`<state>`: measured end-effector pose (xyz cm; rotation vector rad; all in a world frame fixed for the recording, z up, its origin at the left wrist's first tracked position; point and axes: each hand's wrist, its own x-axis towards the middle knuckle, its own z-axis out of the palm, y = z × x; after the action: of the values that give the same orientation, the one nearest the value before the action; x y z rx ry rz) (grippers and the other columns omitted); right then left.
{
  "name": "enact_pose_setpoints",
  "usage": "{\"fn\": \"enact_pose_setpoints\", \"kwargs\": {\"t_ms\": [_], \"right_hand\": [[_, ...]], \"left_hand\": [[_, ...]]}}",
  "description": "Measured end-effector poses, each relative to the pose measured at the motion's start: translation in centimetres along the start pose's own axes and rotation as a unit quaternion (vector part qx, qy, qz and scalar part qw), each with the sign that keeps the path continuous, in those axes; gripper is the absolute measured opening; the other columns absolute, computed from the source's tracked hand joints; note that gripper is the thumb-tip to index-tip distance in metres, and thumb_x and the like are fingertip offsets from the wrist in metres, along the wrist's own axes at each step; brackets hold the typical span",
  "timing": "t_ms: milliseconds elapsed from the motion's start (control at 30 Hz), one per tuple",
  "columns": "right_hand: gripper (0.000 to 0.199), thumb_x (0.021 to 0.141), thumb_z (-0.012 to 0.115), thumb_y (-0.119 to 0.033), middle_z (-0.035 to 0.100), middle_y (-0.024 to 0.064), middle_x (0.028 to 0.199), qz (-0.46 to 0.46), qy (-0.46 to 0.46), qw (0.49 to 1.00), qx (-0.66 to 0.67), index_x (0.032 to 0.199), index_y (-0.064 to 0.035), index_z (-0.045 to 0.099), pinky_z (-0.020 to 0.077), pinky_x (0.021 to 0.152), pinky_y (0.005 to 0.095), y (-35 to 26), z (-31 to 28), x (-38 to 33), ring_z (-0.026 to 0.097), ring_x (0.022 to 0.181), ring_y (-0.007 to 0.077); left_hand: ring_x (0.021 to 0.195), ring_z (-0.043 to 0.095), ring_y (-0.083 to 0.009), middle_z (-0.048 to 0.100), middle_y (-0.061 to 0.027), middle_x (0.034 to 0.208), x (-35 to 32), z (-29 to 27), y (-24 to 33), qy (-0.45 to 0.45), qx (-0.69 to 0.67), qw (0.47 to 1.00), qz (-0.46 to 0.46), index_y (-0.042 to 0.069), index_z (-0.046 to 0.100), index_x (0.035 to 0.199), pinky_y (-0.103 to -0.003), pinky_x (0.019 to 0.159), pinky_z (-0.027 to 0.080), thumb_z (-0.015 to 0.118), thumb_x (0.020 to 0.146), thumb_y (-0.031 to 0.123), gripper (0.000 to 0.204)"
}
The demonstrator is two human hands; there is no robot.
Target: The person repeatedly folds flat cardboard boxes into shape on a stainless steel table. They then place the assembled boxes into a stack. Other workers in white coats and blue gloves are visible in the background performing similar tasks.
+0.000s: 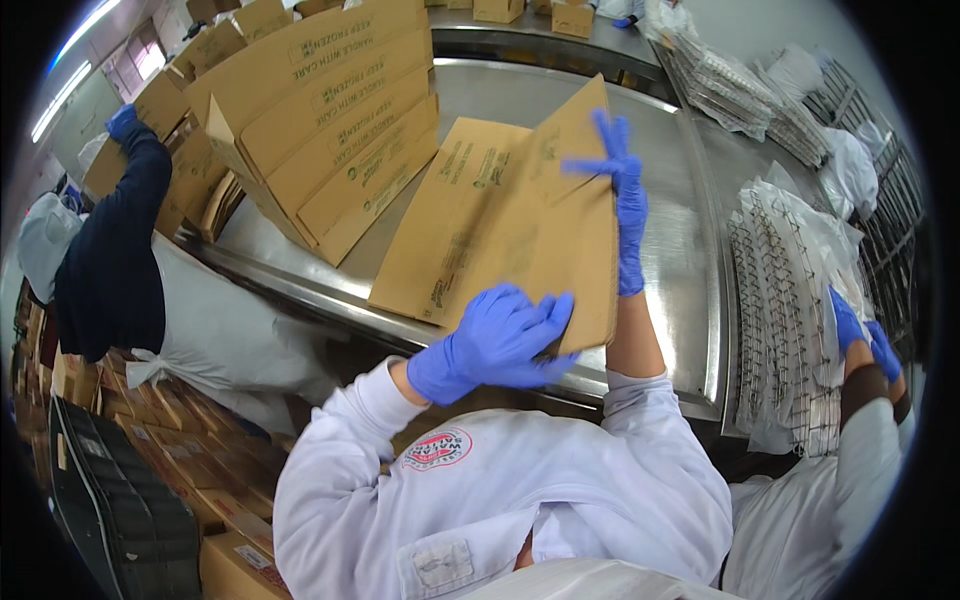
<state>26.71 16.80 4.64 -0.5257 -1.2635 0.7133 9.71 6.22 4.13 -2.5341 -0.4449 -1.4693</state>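
A brown flat cardboard carton stands tilted at the table's near edge in front of me, partly unfolded, its panel raised at a slant. Both my hands wear blue gloves. At the carton's lower corner, my left hand has its fingers bent round the near edge; fingertips are slightly smeared. My right hand lies along the carton's right edge with fingers spread, some reaching across the panel's upper face. Left of the raised panel, another brown cardboard panel rests on the metal table; whether both belong to one carton I cannot tell.
Several printed cartons stand at the far left of the table. A co-worker in a dark sleeve reaches among boxes there. Wire racks in plastic lie at right beside another person's gloved hands. Boxes fill the lower left.
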Motion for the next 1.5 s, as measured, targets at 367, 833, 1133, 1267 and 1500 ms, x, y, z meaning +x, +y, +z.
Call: {"fn": "enact_pose_setpoints", "kwargs": {"t_ms": [367,833,1133,1267,1500], "right_hand": [[0.036,0.089,0.040,-0.030,0.061,0.0093,0.107,-0.161,-0.016,0.946,-0.281,0.098,-0.0063,0.065,0.0233,0.105,0.0428,-2.1,0.9,-2.0,0.042,0.118,0.0241],[0.031,0.073,0.055,-0.005,0.044,0.0040,0.047,-0.183,0.024,0.940,-0.285,0.043,-0.0090,0.048,0.0403,0.071,0.0356,-7.2,-14.5,-2.1,0.048,0.058,0.0231],[0.032,0.073,0.058,-0.005,0.043,0.0058,0.048,-0.174,-0.040,0.942,-0.284,0.044,-0.0104,0.045,0.0368,0.064,0.0357,-6.6,-17.9,-2.5,0.045,0.053,0.0257],[0.033,0.074,0.057,-0.003,0.041,0.0067,0.047,-0.167,-0.046,0.918,-0.356,0.044,-0.0106,0.043,0.0350,0.059,0.0363,-7.7,-19.3,-2.2,0.043,0.050,0.0258],[0.035,0.081,0.051,-0.032,0.060,0.0155,0.070,0.021,-0.271,0.808,-0.523,0.061,-0.0039,0.058,0.0406,0.066,0.0429,0.2,-14.2,0.4,0.054,0.067,0.0342]], "left_hand": [[0.081,0.061,-0.0214,0.065,-0.0039,0.080,3.8,3.0,-1.3,0.088,-0.184,0.966,-0.162,0.011,0.065,0.079,-0.038,0.097,0.034,0.044,0.085,0.023,0.025],[0.072,0.058,-0.0392,0.062,-0.0191,0.076,6.2,13.6,-0.1,-0.573,-0.087,0.791,-0.193,0.002,0.063,0.081,-0.047,0.072,0.045,0.041,0.089,0.039,0.044],[0.084,0.062,-0.0321,0.065,-0.0136,0.089,17.0,32.3,-10.9,0.118,0.130,0.984,0.029,0.011,0.065,0.092,-0.046,0.096,0.032,0.062,0.065,0.012,0.028],[0.085,0.060,-0.0363,0.064,-0.0162,0.089,20.7,28.6,-8.0,-0.424,0.136,0.890,-0.099,0.008,0.059,0.100,-0.045,0.091,0.037,0.057,0.069,0.005,0.032],[0.093,0.058,-0.0317,0.062,-0.0140,0.100,14.3,13.8,-4.3,-0.451,0.122,0.845,-0.259,0.010,0.063,0.090,-0.038,0.077,0.046,0.049,0.076,0.013,0.020]]}}
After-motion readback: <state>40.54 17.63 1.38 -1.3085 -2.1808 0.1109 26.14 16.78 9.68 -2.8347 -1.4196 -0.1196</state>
